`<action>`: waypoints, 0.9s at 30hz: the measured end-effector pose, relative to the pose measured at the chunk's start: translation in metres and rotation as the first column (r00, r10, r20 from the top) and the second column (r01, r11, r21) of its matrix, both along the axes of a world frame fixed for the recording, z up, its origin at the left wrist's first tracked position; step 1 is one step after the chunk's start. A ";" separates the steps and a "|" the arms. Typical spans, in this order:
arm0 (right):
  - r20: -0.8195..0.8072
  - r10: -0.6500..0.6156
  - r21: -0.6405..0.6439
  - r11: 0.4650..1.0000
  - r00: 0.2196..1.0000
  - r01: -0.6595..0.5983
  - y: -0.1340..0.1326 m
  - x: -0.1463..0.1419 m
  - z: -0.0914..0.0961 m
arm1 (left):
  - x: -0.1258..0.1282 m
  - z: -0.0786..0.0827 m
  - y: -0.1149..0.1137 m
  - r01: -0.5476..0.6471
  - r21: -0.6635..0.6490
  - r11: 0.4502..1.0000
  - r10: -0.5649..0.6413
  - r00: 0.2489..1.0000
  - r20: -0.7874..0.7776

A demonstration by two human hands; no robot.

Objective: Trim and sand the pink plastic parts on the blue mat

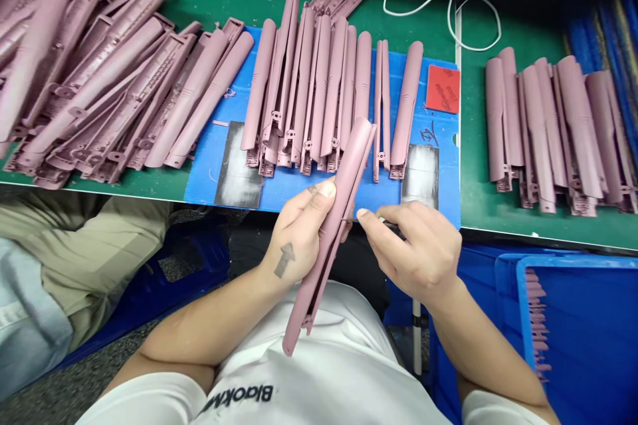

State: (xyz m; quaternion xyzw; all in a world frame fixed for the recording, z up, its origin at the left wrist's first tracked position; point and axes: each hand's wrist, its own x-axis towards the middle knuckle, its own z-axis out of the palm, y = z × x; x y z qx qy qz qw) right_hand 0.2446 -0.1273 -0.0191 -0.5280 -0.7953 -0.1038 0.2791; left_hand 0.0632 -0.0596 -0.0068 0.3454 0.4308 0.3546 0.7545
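Observation:
My left hand [302, 232] grips a long mauve plastic moulded part [333, 226], which slants from the blue mat down toward my chest. My right hand [413, 249] pinches a thin metal-tipped tool [385, 220], mostly hidden by my fingers. Its tip reaches the edge of the part near my left fingers. Just beyond both hands lies a row of similar mauve parts [323, 93] on a blue plastic mat [299, 196], their bracket ends toward me.
Large piles of mauve parts [94, 73] [553, 126] lie on the green bench [473, 146] at both sides. A red sanding pad [443, 89] sits on the mat. A blue crate [583, 339] stands at lower right. A neighbour's trousered leg [74, 239] shows at left.

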 end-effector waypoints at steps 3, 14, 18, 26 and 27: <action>-0.022 0.066 -0.036 0.997 0.998 -0.067 -0.005 -0.003 0.000 | 0.000 -0.002 0.001 -0.014 0.005 1.000 0.014 1.000 0.009; -0.511 -0.037 -0.240 0.965 0.859 -0.101 -0.008 -0.006 -0.001 | 0.003 -0.004 0.002 -0.002 -0.063 0.998 0.007 0.997 0.080; -0.521 -0.205 -0.353 0.935 0.829 0.008 0.008 -0.014 0.000 | 0.002 -0.006 -0.002 0.034 -0.057 0.998 -0.031 0.999 0.041; -0.798 -0.288 -0.394 0.914 0.529 -0.096 0.056 0.008 -0.003 | -0.007 -0.016 -0.002 0.237 -0.059 0.970 -0.227 0.965 0.134; -0.815 -0.290 -0.389 0.916 0.503 -0.102 0.059 0.010 -0.002 | -0.007 -0.017 -0.001 0.254 -0.064 0.965 -0.242 0.959 0.150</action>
